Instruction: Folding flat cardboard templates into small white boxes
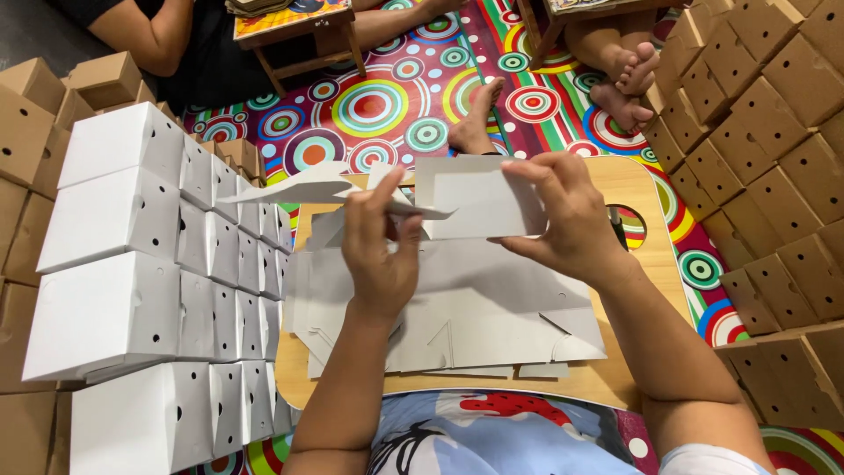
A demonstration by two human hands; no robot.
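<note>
— Boxes first: what stands at the far left?

— White folded boxes (132,255) in stacked rows, all closed, so I cannot tell what is in them. Four big faces show on the near column; the rows behind are too many to count surely. Brown boxes (35,114) sit behind them.

— And the hands?

— Left hand (380,255) pinches a flap of the white cardboard blank (475,198), fingers pressed together on it. Right hand (571,220) grips the blank's right edge, fingers curled around it. The blank is held above the wooden worktop (646,255).

— Beneath it?

— Flat white blanks (492,317) lie piled on the worktop, count unclear.

— Far right?

— Closed brown boxes (765,132), stacked in rows.
</note>
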